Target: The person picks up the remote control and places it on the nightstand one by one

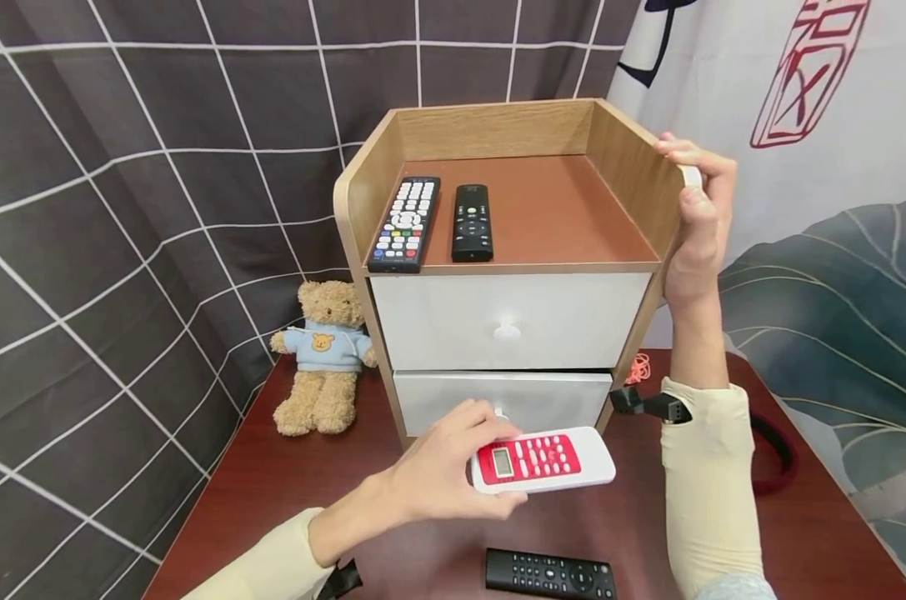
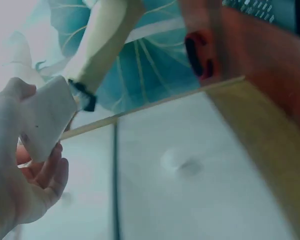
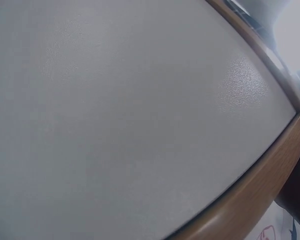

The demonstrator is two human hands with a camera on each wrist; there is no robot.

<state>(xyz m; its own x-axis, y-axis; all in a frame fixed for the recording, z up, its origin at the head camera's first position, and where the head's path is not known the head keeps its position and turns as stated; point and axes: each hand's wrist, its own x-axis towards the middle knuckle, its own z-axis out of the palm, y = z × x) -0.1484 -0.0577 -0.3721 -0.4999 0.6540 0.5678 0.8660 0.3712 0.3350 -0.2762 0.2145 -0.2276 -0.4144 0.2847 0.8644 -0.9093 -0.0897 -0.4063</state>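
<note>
My left hand [image 1: 448,467] holds a white remote control [image 1: 593,457] with a red keypad panel and a small display, in front of the lower drawer [image 1: 437,402] of a small wooden cabinet [image 1: 498,133]. The left wrist view shows the remote's plain white back [image 2: 47,117] between thumb and fingers. High on the cabinet's right side, my right hand [image 1: 700,221] grips the front edge of the side panel [image 1: 633,183]. A black remote with white buttons [image 1: 406,221] and a smaller black remote [image 1: 471,223] lie on the brown top. The right wrist view shows mostly a white panel [image 3: 130,115].
Another black remote [image 1: 550,573] lies on the reddish table near its front. A teddy bear [image 1: 325,354] in a blue top sits left of the cabinet. To the right are a dark red ring-shaped item [image 1: 786,458] and pink cord [image 1: 638,368]. The upper drawer [image 1: 437,321] appears closed.
</note>
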